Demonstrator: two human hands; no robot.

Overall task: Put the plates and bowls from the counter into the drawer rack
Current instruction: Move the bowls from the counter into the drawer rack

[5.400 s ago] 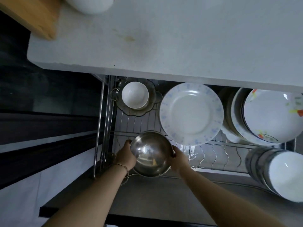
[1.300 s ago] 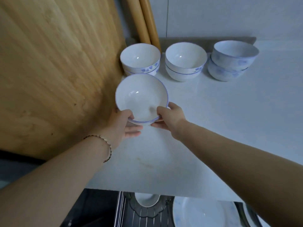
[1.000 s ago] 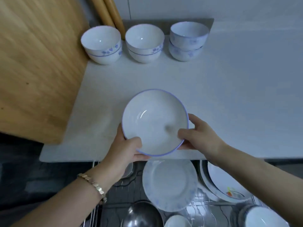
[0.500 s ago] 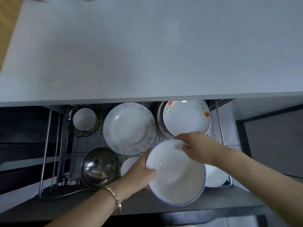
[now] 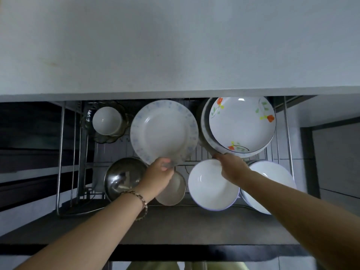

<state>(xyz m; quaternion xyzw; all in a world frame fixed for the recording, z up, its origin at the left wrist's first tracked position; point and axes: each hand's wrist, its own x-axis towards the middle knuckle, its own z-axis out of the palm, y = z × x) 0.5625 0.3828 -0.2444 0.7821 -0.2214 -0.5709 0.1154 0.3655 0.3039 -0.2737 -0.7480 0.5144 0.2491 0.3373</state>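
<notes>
The white blue-rimmed bowl (image 5: 211, 189) has come down into the wire drawer rack (image 5: 288, 133). The right hand (image 5: 231, 168) fingers grip its rim; the left hand (image 5: 157, 176) has let go, its hold unclear.

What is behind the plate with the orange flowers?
More plates sit stacked behind the flowered plate. Only their rims peek out; the rest is covered, so I cannot count them.

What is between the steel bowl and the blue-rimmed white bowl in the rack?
A smaller pale bowl, partly hidden by the left hand; the head view shows it.
</notes>
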